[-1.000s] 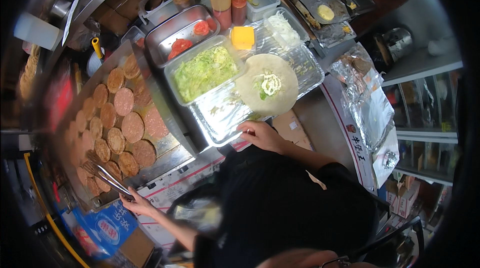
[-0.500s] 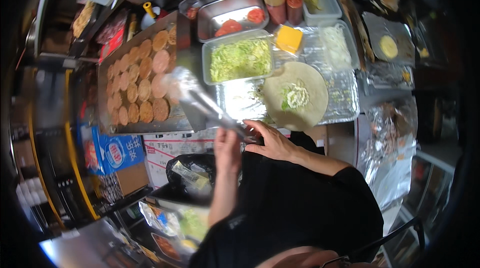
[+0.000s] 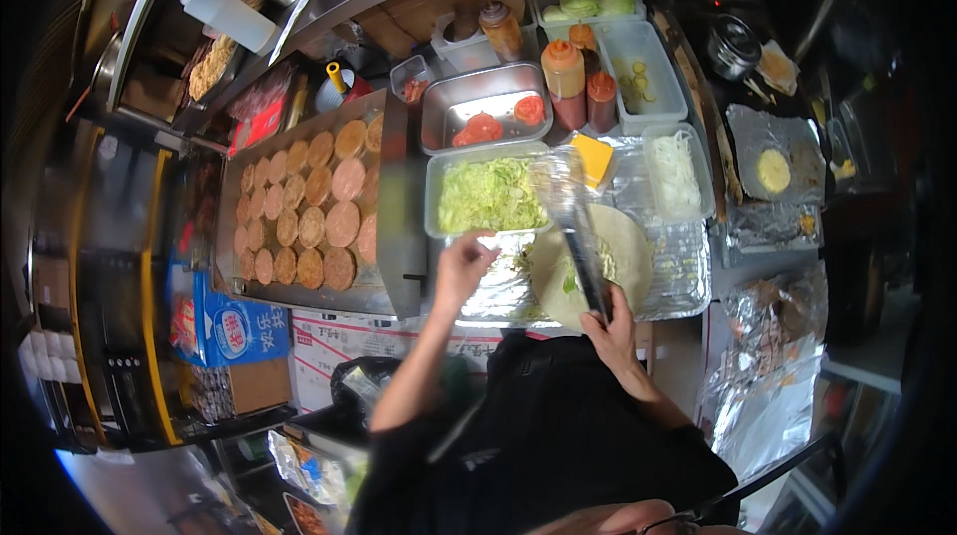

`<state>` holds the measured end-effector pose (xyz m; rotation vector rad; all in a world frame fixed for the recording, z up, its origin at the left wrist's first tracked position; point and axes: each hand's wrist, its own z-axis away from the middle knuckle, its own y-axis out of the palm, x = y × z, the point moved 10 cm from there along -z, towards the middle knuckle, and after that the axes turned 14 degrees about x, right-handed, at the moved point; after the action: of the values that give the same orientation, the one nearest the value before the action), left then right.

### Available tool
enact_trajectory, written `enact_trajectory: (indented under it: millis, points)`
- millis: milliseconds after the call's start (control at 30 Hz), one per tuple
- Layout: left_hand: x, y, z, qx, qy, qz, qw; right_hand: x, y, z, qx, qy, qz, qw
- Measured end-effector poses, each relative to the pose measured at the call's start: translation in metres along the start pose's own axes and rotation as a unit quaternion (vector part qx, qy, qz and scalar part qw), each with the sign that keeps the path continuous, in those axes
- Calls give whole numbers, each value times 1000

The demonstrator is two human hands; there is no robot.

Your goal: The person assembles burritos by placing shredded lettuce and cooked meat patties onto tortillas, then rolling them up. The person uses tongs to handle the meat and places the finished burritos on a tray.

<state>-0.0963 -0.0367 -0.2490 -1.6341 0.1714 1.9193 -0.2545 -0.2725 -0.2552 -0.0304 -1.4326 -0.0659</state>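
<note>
In my right hand (image 3: 615,324) is a pair of metal tongs (image 3: 572,211) with a dark handle, blurred by motion. The tongs slant over a round flatbread (image 3: 554,281), partly hiding it and the shredded filling on it. Loosely curled, my left hand (image 3: 466,271) hovers by the near edge of a tub of shredded lettuce (image 3: 488,196). Its finger and thumb tips look apart, and I see nothing between them. The flatbread rests on a foil-covered tray (image 3: 683,276). Square yellow cheese slices (image 3: 595,160) lie just beyond the tongs' head.
Left of the lettuce, round meat patties (image 3: 311,227) fill a metal tray (image 3: 399,236). Tomato slices (image 3: 483,128) sit in a steel pan (image 3: 436,121). Sauce bottles (image 3: 564,86) stand at the back. White shreds (image 3: 675,176) are in a tub at the right, near crumpled foil (image 3: 768,365).
The tongs have swung from beside the patties to over the flatbread, now in my right hand. My left hand has let go of them. The view has shifted, showing more of the back shelf.
</note>
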Motion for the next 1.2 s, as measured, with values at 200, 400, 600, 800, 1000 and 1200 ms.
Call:
enact_trajectory:
  millis: [200,400,600,800,1000,1200]
  points:
    - [-40,-66,-100,-140,126,-246,951,-24,-66,1,-79,10,17,997]
    - [17,-105,-249,-48,-65,-353,932,-7,-66,-14,-132,19,10,991]
    - [113,-111,-339,75,-185,-406,892,-10,-42,-3,-174,26,4,984]
    - [129,-120,-350,40,-218,-440,870,-16,-39,-2,-190,86,43,977]
    - [114,-125,-351,82,-235,-474,844,-26,-30,-16,-184,113,25,976]
    - [111,-135,-355,160,-142,-445,869,-24,-23,-25,-178,112,-3,978]
